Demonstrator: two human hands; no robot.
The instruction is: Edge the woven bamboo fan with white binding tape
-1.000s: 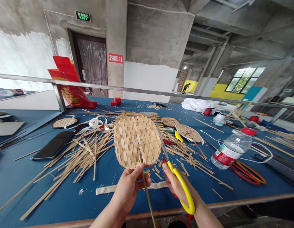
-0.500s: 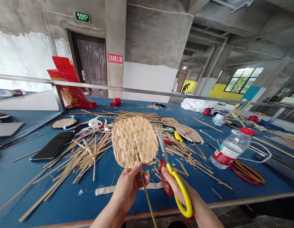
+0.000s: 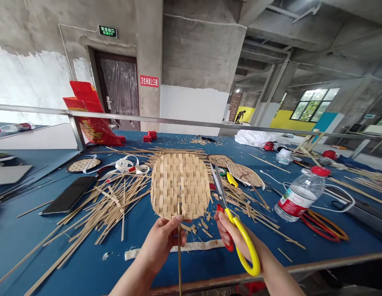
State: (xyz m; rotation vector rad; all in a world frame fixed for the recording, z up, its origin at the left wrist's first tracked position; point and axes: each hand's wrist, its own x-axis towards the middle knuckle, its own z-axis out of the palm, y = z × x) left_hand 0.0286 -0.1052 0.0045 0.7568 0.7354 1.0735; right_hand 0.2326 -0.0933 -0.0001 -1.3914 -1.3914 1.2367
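Head view: upper left, a red bag (image 3: 98,132), contents hidden; centre, a woven panel (image 3: 180,185), its stick (image 3: 179,261) vertical, lower end cut off by the frame, left hand (image 3: 161,240) closed on the stick; right of it, right hand (image 3: 230,227) closed around scissors (image 3: 229,213), blades slightly parted, tips up and leftward; right, a capped bottle (image 3: 297,200) partly filled with clear liquid.

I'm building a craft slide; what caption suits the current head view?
Left hand grips a woven panel and its thin stick; right hand holds yellow-and-red scissors beside it.
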